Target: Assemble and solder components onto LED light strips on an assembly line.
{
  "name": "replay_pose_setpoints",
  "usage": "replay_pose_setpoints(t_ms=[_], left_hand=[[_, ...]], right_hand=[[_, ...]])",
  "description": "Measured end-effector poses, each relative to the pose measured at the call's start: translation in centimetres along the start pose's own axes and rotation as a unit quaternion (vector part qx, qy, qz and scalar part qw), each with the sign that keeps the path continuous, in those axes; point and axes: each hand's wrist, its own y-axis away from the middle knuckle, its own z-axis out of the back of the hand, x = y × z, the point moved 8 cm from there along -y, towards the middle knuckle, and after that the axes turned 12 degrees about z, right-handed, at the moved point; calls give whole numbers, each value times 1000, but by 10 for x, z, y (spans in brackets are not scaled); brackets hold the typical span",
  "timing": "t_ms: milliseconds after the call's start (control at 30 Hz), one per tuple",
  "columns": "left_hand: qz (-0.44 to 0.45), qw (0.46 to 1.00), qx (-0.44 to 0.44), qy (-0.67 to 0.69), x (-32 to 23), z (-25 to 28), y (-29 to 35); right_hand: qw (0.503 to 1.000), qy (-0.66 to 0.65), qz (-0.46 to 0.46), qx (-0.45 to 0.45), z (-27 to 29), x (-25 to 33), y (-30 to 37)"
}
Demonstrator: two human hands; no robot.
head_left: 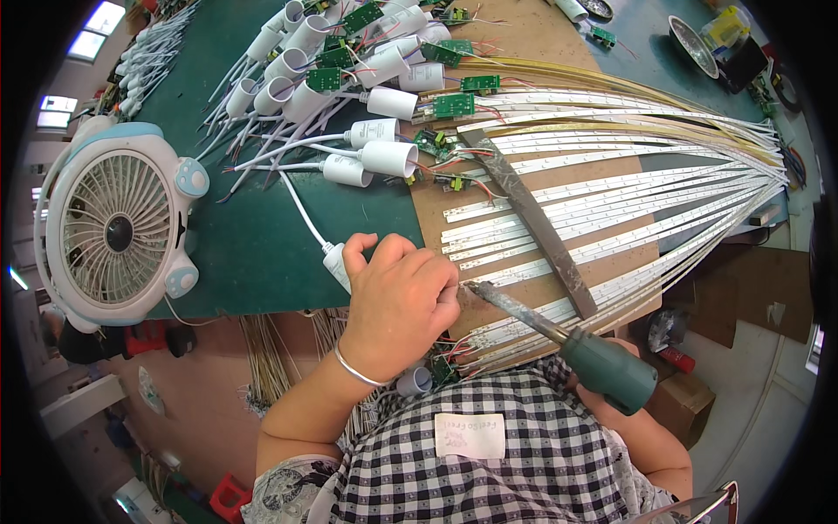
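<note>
My left hand (400,297) is closed over the brown board's left edge, thumb and fingers pinched beside the end of a white LED strip (506,276). What lies between its fingertips is hidden. A white plastic sleeve with a white cable (335,260) runs partly under that hand. My right hand (602,403) grips the green handle of a soldering iron (611,371), which hides most of its fingers. The iron's dark tip points left, close to the left hand's fingertips and the strip end. A flat grey bar (532,227) lies across the several LED strips.
White sleeves with cables (371,105) and green circuit boards (454,106) are heaped at the table's far middle. At the left edge stands a white and blue fan (118,229). A metal dish (694,45) sits far right. Bundled strips (271,358) hang below the table.
</note>
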Motion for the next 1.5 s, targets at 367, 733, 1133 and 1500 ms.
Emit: replay_pose_setpoints(t_ms=[367,733,1133,1500], left_hand=[[2,1000,-1,-1,-1,0,-1],[7,1000,23,-13,-2,-1,-3],[14,999,30,-21,-2,-2,-4],[7,999,4,-33,-4,1,-4]], right_hand=[[999,-39,-6,-26,0,-3,-6],[966,-176,-155,-110,3,-23,23],[942,-262,-156,-140,2,-31,30],[941,-272,-147,-142,-4,-35,25]])
